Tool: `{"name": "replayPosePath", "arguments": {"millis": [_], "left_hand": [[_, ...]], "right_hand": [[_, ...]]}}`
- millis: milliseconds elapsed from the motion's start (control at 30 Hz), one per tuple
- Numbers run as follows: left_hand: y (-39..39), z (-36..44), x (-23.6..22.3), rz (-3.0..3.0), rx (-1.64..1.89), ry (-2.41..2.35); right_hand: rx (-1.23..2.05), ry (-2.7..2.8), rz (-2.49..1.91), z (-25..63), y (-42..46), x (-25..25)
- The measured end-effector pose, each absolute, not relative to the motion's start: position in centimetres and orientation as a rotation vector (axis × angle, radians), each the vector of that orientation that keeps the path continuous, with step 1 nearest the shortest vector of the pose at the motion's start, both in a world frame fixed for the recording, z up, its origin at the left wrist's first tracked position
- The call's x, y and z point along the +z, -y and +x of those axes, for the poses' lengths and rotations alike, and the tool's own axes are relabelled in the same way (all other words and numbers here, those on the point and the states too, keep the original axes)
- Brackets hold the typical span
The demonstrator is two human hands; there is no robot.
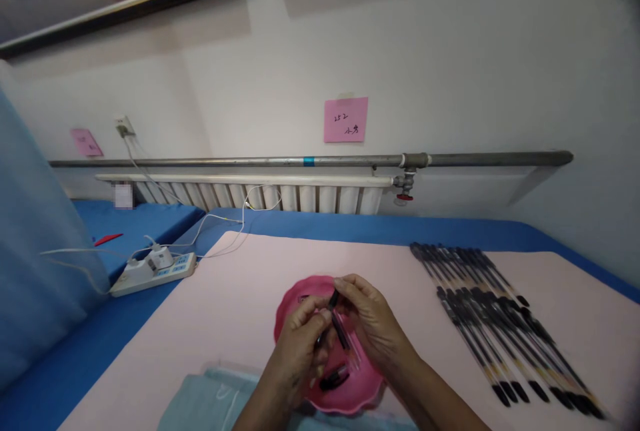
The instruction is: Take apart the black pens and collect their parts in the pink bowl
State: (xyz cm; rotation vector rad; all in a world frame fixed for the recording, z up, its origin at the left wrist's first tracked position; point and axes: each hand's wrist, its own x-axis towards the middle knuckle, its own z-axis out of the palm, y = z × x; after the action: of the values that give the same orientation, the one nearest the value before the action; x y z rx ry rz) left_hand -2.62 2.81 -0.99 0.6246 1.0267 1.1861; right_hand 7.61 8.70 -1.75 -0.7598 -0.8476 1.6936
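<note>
1. Black slim piece [333, 298] sits pinched between both my hands, above the pink bowl; my fingers cover much of it, so I can't make out its full length or ends.
2. My left hand [305, 331] has its fingers closed on the lower part; the fingertips are blurred and partly tucked out of sight.
3. My right hand [370, 318] grips the upper end between thumb and fingers.
4. The bowl [367, 388] has a smooth, glossy look and a scalloped rim, partly hidden by my hands and wrists. In it lie clear and dark slim parts [341, 375], too blurred to tell apart.
5. The piece itself is dark, narrow and tilted. A dark rod shows just below it, but I can't tell whether the two are joined.
6. To my right, slim sticks with black ends lie slanting in two rows, an upper row [460, 264] and a lower row [505, 331], overlapping too much to count.
7. Matte pink sheeting [240, 284] covers much of the blue surface [465, 228]. Soft, pale blue-green fabric [195, 401] lies near me, cut off at the bottom edge.
</note>
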Motion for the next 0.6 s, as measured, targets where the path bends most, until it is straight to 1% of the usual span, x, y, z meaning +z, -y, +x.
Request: {"name": "replayPosePath", "arguments": {"millis": [167,367,467,600], "left_hand": [[-3.0,-1.5,-1.6,0.657,1.140,-0.998],[-4.1,-4.2,-1.1,0.579,1.307,-1.089],[-4.2,-5.1,-0.8,0.578,1.358,-1.099],[-3.7,-4.3,-0.8,0.615,1.228,-1.072]], "right_hand": [[1.715,0.835,-0.756,7.1,-8.2,-1.9],[1.896,0.799,-0.707,7.0,-7.9,-1.0],[1.894,0.774,-0.741,7.0,-7.9,-0.9],[1.907,0.752,-0.744,7.3,-8.1,-1.2]]}}
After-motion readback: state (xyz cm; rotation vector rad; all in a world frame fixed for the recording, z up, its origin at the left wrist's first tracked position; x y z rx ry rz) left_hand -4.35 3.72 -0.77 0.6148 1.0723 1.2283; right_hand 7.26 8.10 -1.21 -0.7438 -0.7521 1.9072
